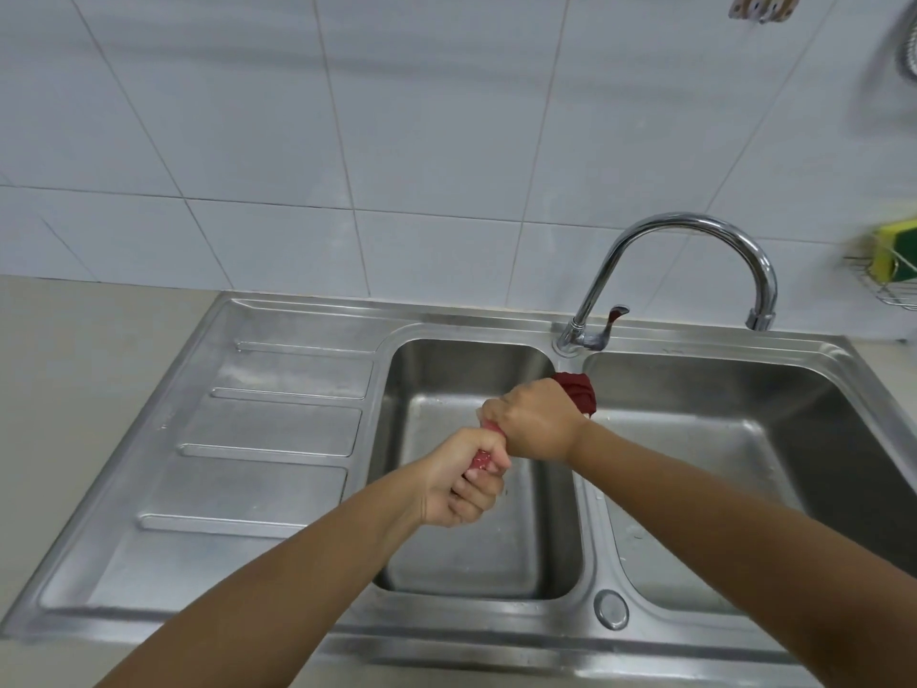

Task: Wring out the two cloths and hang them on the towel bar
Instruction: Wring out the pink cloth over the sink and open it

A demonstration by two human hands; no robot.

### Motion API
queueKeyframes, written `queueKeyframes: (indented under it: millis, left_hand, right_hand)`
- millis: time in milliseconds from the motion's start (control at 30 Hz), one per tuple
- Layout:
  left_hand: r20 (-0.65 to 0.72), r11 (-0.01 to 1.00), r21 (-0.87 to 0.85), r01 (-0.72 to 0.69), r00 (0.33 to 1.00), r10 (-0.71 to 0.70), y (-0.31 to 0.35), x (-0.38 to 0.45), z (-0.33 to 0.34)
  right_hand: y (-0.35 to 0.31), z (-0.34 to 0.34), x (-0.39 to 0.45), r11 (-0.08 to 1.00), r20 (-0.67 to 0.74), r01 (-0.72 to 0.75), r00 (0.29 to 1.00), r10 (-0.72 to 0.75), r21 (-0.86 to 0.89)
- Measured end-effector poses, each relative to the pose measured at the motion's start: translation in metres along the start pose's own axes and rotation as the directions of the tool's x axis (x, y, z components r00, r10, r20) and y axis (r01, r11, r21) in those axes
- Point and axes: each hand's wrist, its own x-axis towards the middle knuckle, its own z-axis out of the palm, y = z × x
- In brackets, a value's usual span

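Item: red cloth, one of two; the second cloth and the towel bar are nowhere in view.

Location: held in the air over the left basin of the steel sink, its loose end poking out past the far hand, near the divider below the tap.

Hold: we have both fists wrapped tight around it, twisted into a short rope. Our left hand grips the near end, fingers curled under; our right hand grips the far end, knuckles up. The fists are touching, with only a sliver of cloth showing between them.

Handling, as we judge it: soft and limp, with no stiffness of its own; probably heavier than it looks while wet, and slick under the palms. Not fragile, so it should take a hard twist.

Where to take it: at both ends for wringing, wrists turning opposite ways; by one edge or two corners for draping on a bar.

Other items: yellow-green sponge in a wire rack on the wall, right.
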Motion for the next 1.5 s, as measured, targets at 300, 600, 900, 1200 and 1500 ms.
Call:
queueKeyframes:
  millis: [300,600,900,1200,1500]
  left_hand:
    - [-0.384,0.609,0.789,0.080,0.838,0.388,0.007,0.010,-0.019]
    - [-0.243,0.105,0.956,0.273,0.542,0.804,-0.009,0.030,-0.036]
    - [-0.201,0.064,0.965,0.255,0.563,0.801,-0.012,0.038,-0.030]
    - [-0.106,-0.044,0.973,0.226,0.611,0.784,-0.008,0.030,-0.039]
    - [0.343,-0.407,0.913,0.013,0.514,0.786,-0.007,0.018,-0.043]
  right_hand:
    - [0.004,0.041,-0.007,0.940,0.007,-0.334,0.942,0.334,0.068]
    - [-0.010,0.055,-0.010,0.713,0.268,-0.670,0.740,0.617,0.208]
    - [-0.003,0.061,-0.029,0.817,0.310,-0.576,0.785,0.537,0.043]
    - [-0.007,0.031,-0.020,0.369,0.731,-0.760,0.635,0.250,0.534]
    - [-0.021,0.011,-0.009,0.090,0.915,-0.914,0.384,-0.126,0.396]
